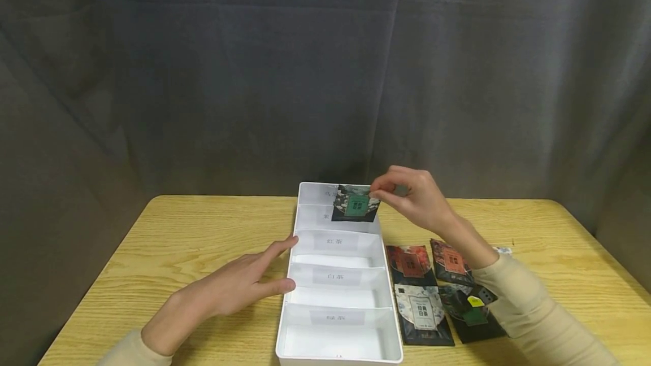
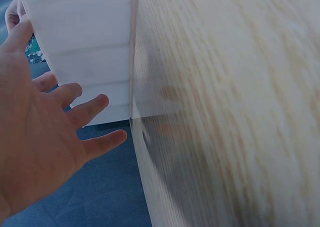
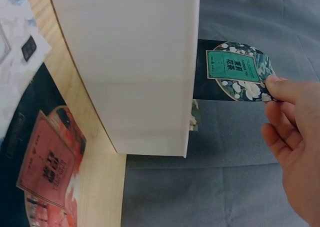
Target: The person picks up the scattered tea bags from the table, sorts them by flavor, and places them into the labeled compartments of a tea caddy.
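Observation:
My right hand pinches a dark tea sachet by its upper corner, holding it over the far compartments of a long white divided box. The sachet has a green label and white flowers; in the right wrist view the thumb and index finger grip its flowered end, and its dark end overlaps the box's edge. My left hand is at the box's left side, fingers spread and fairly straight, with thumb and index fingertips right at the rim. The left wrist view shows these fingers along the box wall.
Right of the box lie several tea sachets: two with red labels, a pale one and a green-labelled one, partly under the right sleeve. Paper labels mark the compartments. A grey curtain hangs behind the wooden table.

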Motion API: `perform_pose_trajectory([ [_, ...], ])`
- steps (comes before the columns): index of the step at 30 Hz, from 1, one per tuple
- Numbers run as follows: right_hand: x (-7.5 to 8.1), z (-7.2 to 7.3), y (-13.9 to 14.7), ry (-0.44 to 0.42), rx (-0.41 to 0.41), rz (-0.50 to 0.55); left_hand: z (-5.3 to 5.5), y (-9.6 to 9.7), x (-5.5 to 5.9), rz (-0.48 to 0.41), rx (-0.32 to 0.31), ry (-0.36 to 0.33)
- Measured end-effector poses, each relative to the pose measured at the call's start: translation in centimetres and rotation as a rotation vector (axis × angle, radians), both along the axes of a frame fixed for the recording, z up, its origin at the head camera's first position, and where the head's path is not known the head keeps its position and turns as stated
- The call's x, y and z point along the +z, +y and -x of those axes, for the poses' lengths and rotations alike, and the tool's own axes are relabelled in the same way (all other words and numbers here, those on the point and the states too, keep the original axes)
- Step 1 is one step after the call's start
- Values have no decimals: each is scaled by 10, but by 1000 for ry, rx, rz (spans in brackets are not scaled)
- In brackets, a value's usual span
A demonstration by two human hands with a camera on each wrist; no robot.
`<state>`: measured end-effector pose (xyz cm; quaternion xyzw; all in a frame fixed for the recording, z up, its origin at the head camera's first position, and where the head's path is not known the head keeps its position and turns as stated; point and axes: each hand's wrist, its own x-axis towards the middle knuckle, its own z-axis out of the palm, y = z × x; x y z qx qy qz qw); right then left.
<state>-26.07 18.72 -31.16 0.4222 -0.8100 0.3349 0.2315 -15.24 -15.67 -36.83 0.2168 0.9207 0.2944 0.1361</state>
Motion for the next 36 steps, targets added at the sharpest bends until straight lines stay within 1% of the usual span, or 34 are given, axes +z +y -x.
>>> perform_pose_trajectory([
  [6, -7, -4, -5, -4, 16, -34, 0, 1, -1, -5, -1, -3],
  [12, -12, -6, -6, 2, 17, -61, 0, 1, -2, -6, -11, 9],
  [18, -17, -9, -5, -20, -3, -110, 1, 2, -2, -6, -12, 9],
  [27, -27, -18, 0, -79, -1, -179, 0, 2, -1, -10, -10, 8],
  [30, -29, -18, 1, -73, -3, -192, 1, 2, -2, -8, -13, 14],
  [36, -31, -18, 2, -45, 31, -203, 1, 1, -2, -9, -16, 18],
])
